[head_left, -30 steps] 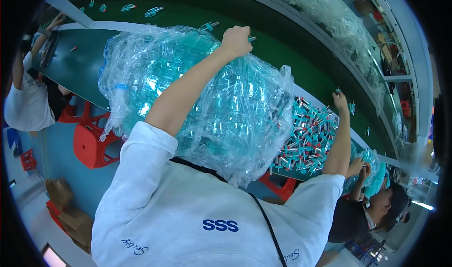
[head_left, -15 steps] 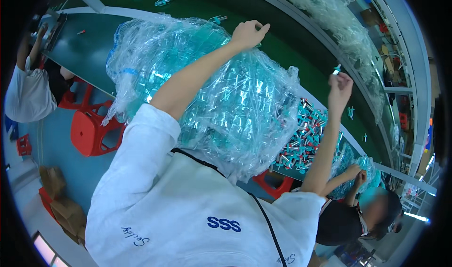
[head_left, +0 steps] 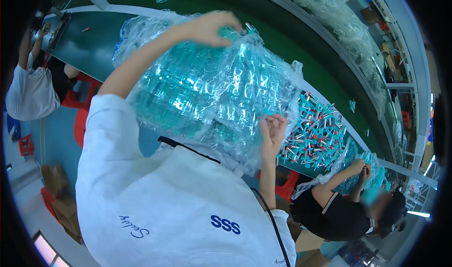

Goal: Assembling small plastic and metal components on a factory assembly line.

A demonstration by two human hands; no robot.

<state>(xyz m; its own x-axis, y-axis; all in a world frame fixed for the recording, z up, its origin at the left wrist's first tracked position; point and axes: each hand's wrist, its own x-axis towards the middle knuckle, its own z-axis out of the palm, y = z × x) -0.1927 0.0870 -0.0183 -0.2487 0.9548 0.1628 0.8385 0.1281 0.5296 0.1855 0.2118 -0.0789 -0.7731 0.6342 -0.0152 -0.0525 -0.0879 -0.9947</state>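
Hands have left the belt side and come back over the big clear bag (head_left: 188,93) of teal plastic pieces. Half a second ago the right hand (head_left: 274,128) was out by the green belt (head_left: 301,55) with a pin part at its fingertips; now it is drawn in over the bag's right side, thumb and fingers brought together on a small teal piece (head_left: 268,111). The left hand (head_left: 214,29), which was stretched past the bag's far edge, is now bent back over that edge, its fingers curled downward. It is blurred, so I cannot tell whether the teal showing at its fingertips is gripped or merely lies behind them. Near where that hand was, a metal-pinned part (head_left: 251,28) now shows just beyond the bag, on the belt's near side. The bag has stayed on the table (head_left: 89,41), and the heap of red-tipped pin parts (head_left: 314,133) still lies just beside it on the right. For the work in hand, I judge this to be a turn from placing at the belt back to the supply of pieces, with plenty left in both bag and heap.
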